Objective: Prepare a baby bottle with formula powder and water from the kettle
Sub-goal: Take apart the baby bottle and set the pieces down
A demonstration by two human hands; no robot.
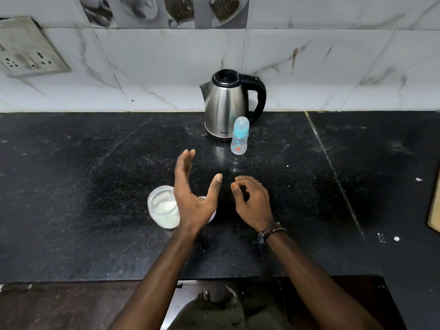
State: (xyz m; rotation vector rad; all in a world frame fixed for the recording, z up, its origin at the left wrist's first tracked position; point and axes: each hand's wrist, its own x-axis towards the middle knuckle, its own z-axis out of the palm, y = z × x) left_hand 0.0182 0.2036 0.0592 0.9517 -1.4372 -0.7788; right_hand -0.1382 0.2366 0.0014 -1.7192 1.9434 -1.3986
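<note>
A steel kettle (226, 108) with a black lid and handle stands at the back of the black counter. Just in front of it stands a clear baby bottle (239, 136) with a blue collar and its cap on. A clear jar (162, 207) holding white formula powder sits open nearer to me on the left. My left hand (192, 191) hovers beside and partly over the jar, fingers spread, holding nothing. A pale lid-like edge (213, 216) shows under that hand, mostly hidden. My right hand (252, 202) hangs over the counter with fingers loosely curled and empty.
The black granite counter (95, 186) meets a tiled wall at the back. A socket plate (28, 48) is on the wall at far left. A wooden board edge (434, 210) shows at the far right. White specks lie on the right part of the counter.
</note>
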